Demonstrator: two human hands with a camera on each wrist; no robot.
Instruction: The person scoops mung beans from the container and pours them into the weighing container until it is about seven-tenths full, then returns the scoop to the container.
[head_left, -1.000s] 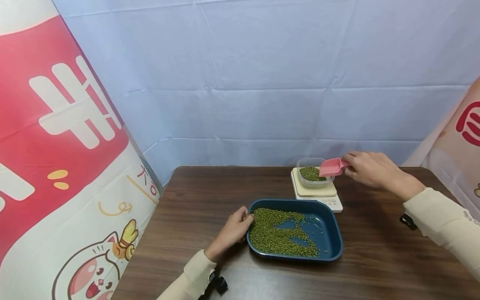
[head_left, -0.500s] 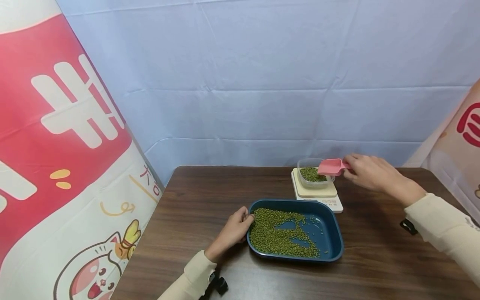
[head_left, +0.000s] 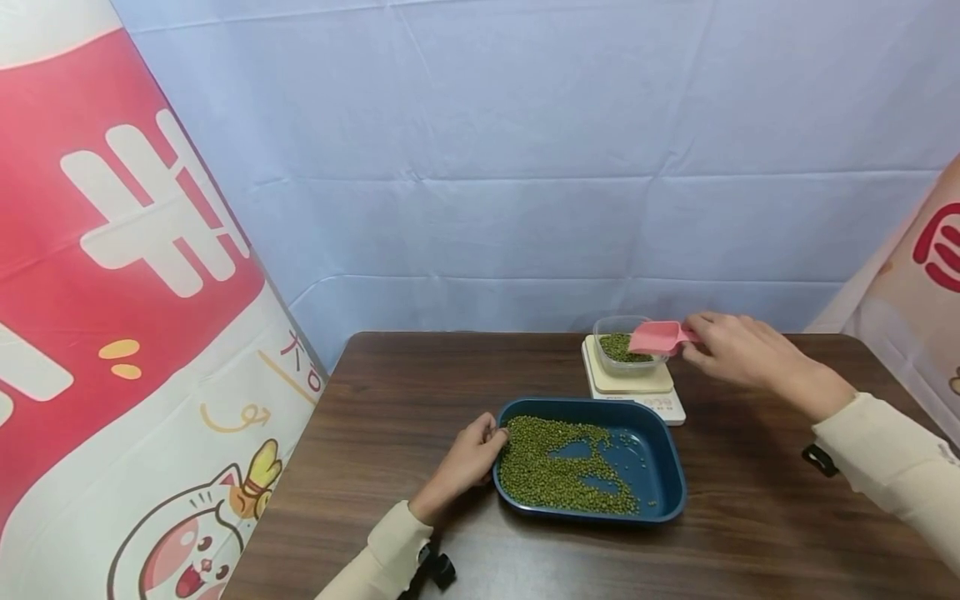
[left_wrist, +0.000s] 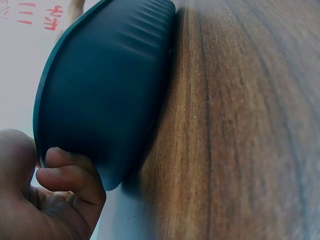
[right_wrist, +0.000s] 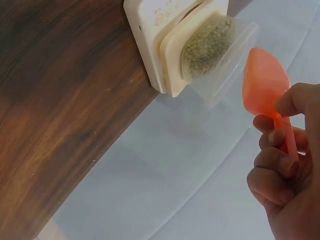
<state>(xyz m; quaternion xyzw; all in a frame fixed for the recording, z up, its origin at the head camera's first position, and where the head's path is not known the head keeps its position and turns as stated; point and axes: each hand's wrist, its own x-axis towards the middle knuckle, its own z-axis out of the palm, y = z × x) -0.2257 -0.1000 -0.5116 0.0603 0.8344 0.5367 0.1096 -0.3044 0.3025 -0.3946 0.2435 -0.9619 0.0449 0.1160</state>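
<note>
My right hand [head_left: 738,350] grips the handle of a pink scoop [head_left: 655,337], whose blade overlaps the right rim of a clear plastic container [head_left: 619,367] in the head view. Green beans [right_wrist: 207,45], which look like mung beans, cover the container's bottom. It stands on a white kitchen scale [head_left: 637,385] with a cream platform. With thumb and curled fingers, my left hand [head_left: 471,454] pinches the left rim of a blue tray [head_left: 671,462]. More green beans [head_left: 555,467] lie in the tray, mostly on its left side. In the left wrist view the fingers [left_wrist: 75,180] press the tray's outer wall.
The dark wooden table [head_left: 420,375] carries the tray in front of the scale. A pale cloth backdrop [head_left: 480,233] hangs behind the table's back edge. Printed banners [head_left: 150,333] stand at the left and right sides.
The right hand and scoop have shifted slightly left and down, bringing the scoop's blade farther over the container. The left hand and tray stay where they were.
</note>
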